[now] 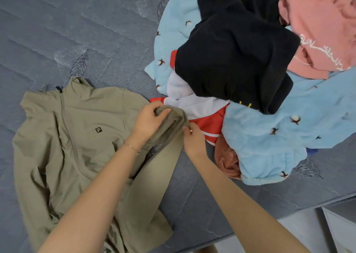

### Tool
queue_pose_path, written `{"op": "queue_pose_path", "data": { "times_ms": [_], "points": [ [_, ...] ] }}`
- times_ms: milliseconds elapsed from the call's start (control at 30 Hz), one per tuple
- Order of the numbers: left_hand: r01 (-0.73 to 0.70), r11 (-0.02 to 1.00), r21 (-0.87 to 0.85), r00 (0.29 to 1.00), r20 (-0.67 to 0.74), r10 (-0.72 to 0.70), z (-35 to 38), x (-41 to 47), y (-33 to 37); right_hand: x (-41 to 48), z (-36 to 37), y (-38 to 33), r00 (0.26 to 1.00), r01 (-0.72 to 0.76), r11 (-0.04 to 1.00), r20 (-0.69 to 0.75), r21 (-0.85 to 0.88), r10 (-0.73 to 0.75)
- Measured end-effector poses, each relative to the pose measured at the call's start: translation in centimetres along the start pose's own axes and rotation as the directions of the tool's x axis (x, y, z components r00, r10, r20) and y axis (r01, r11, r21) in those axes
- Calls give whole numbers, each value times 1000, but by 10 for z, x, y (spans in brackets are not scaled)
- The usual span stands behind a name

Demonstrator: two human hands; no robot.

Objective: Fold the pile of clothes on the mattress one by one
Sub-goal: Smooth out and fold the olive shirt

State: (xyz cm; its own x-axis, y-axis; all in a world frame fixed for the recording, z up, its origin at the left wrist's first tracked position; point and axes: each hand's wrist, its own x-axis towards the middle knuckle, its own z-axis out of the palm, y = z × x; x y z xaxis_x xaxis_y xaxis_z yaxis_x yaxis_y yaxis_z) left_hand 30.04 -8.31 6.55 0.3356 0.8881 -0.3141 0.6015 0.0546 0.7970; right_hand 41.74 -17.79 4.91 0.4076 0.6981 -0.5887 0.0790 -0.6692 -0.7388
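A khaki zip jacket (73,129) with a small dark chest logo lies front-up on the grey-blue mattress (77,31), collar pointing away from me. Its right sleeve is bunched up at the shoulder. My left hand (149,117) grips that bunched sleeve fabric from above. My right hand (192,139) pinches the same sleeve's edge just to the right. The pile of clothes lies to the right: a black garment (235,60) on top, a light blue fleece (279,133), a pink printed top (325,25) and a red-and-white piece (202,108).
A rust-coloured cloth (227,162) pokes out under the blue fleece. The mattress edge runs diagonally at the lower right, with pale floor (300,231) and a white furniture corner (341,225) beyond it. Bare quilted mattress stretches across the upper left.
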Motion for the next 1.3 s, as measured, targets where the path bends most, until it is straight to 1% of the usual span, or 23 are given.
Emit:
{"op": "queue_pose_path", "data": {
  "times_ms": [67,167,300,367,467,567,633,700,733,800,833,867,900,967,1033,1100,1133,1200,1267,1300],
  "points": [
    [-4,1000,21,1000,-16,5,1,1,0,7,-16,-11,998,23,999,-51,42,-21],
    [-48,999,-14,998,29,48,5,-1,7,23,-42,-31,997,62,998,-54,-10,-62],
    [-167,984,-64,964,200,176,16,2,33,38,-72,-55,985,145,984,110,-103,-133],
    [-172,983,-71,949,254,184,22,10,49,42,-84,-62,981,144,983,144,-116,-127],
    [-164,986,-31,954,249,167,31,20,68,41,-100,-64,979,140,971,175,-192,-106],
    [-158,987,-1,963,223,154,36,28,78,37,-118,-58,961,128,954,272,-271,-51],
    [-188,982,-6,945,270,183,38,30,86,36,-130,-53,944,144,938,328,-317,-34],
    [-246,969,-10,895,383,230,42,31,91,35,-141,-51,945,151,951,321,-271,-59],
    [-252,968,12,869,442,221,44,30,92,35,-146,-51,947,150,963,311,-222,-76],
    [-175,982,73,829,548,107,48,28,91,36,-154,-51,943,129,985,321,-115,-86],
    [-151,985,88,818,571,75,51,27,91,36,-157,-51,935,124,989,342,-81,-89],
    [-148,986,81,829,554,79,53,25,89,36,-160,-51,925,118,990,372,-73,-83],
    [-142,989,47,859,502,99,54,24,89,37,-162,-50,913,106,990,402,-88,-62],
    [-117,991,-65,930,342,132,55,23,89,38,-165,-46,885,81,981,465,-174,9],
    [-77,987,-143,974,199,105,56,26,89,37,-168,-40,857,84,956,510,-283,75],
    [-35,987,-159,993,102,51,56,29,89,35,-171,-35,842,67,934,522,-350,135],
    [-20,988,-156,998,63,30,57,32,88,34,-174,-34,848,52,927,506,-372,155],
    [-5,991,-137,1000,9,6,60,34,87,33,-182,-34,899,28,930,416,-366,137],
    [11,993,-117,1000,-25,-14,64,36,89,34,-196,-39,965,5,963,255,-268,66],
    [19,994,-109,999,-36,-23,67,36,91,34,-205,-44,981,7,976,191,-219,35]
  ]
}}
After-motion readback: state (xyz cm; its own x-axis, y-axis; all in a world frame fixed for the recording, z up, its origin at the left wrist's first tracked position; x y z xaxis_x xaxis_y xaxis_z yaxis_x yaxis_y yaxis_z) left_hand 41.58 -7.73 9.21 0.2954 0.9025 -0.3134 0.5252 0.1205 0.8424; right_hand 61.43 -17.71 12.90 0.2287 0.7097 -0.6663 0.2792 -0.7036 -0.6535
